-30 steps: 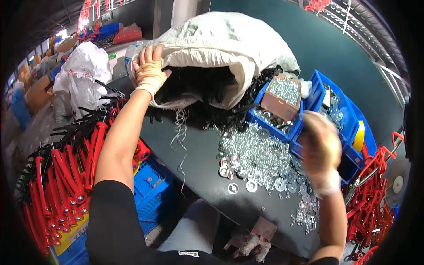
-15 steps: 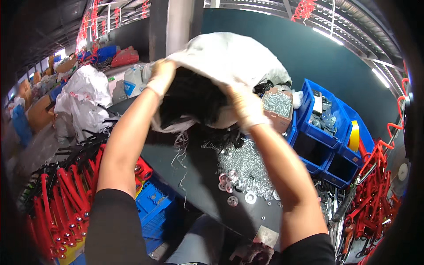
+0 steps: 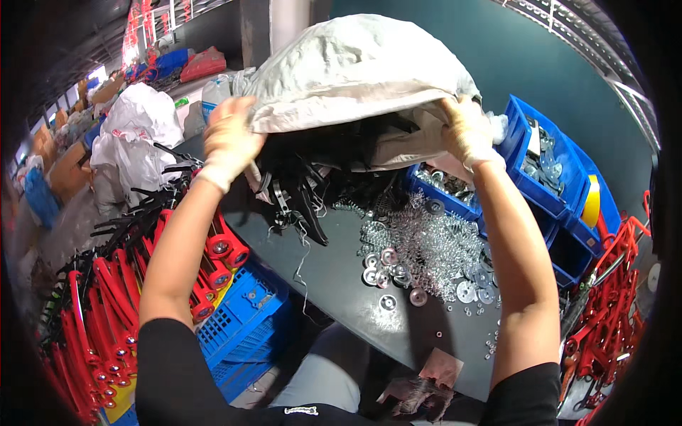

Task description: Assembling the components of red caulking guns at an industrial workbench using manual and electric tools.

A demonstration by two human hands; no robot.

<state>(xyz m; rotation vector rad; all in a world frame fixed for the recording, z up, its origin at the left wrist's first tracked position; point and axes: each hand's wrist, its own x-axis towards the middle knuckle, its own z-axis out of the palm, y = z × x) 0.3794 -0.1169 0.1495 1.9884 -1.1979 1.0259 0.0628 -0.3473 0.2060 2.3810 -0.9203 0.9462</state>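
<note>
A large white woven sack [image 3: 362, 64] is tipped over the dark table, its mouth facing me. My left hand [image 3: 231, 138], in a pale glove, is closed on the left edge of the mouth. The right edge is in the grip of my right hand [image 3: 469, 131], gloved likewise. Black parts [image 3: 309, 206], some with bits of metal, lie under and just in front of the mouth. How much is still inside is hidden by the sack's shadow. Loose white threads [image 3: 304, 273] trail over the tabletop.
Silvery springs [image 3: 426, 248] and round metal discs [image 3: 387, 277] lie heaped on the table [image 3: 334, 284]. Blue bins [image 3: 547, 170] of small parts stand at right. Red-handled tools [image 3: 604, 312] crowd the right side; red parts [image 3: 106, 305] and a blue crate [image 3: 238, 319] are at left.
The sack's mouth has been pulled wider and its front edge lifted, with my hands now farther apart. More black parts show on the table below it. The view has shifted slightly.
</note>
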